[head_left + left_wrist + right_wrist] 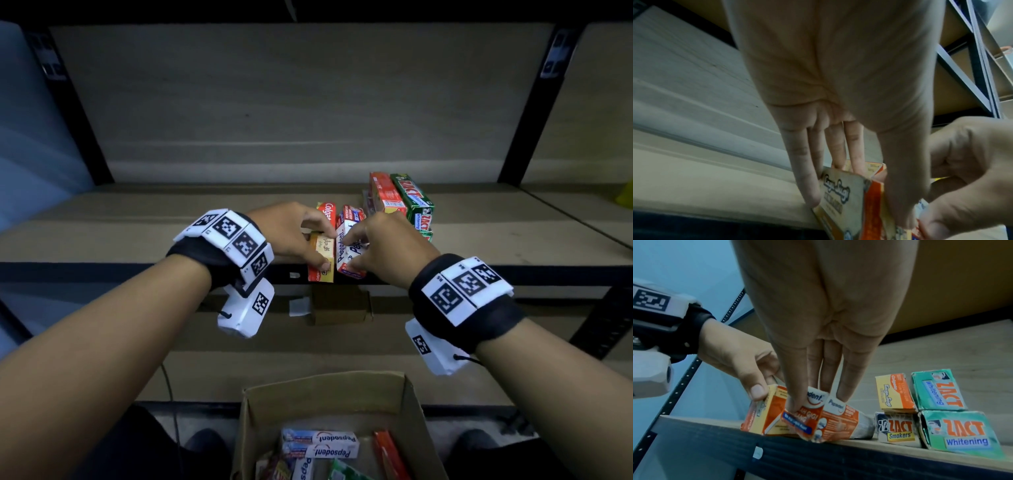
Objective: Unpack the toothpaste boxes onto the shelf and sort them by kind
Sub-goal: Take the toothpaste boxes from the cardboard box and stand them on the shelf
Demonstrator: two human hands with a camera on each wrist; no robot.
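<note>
Left hand: I have it curled round the yellow-and-orange Colgate box, thumb on the near end and fingers down the far side, so the box stands on its narrow edge at the shelf's front lip.
Right hand: my fingers pinch the Pepsodent boxes, two of them side by side as far as I can tell, tipped and leaning against the Colgate box.
Why held so: I judge I am squaring the two kinds against each other, each hand steadying its own kind so neither topples off the edge.
Shelf: the boxes in hand sit right at the front edge; a slip here would drop them.
Sorted already: to the right stand the green ZACT Whitening boxes, one on another, and beside them a second Colgate box on a ZACT Smokers' box, so that stack looks mixed.
Carton: it stands below me with more Pepsodent and other boxes inside, so unpacking is far from finished.
</note>
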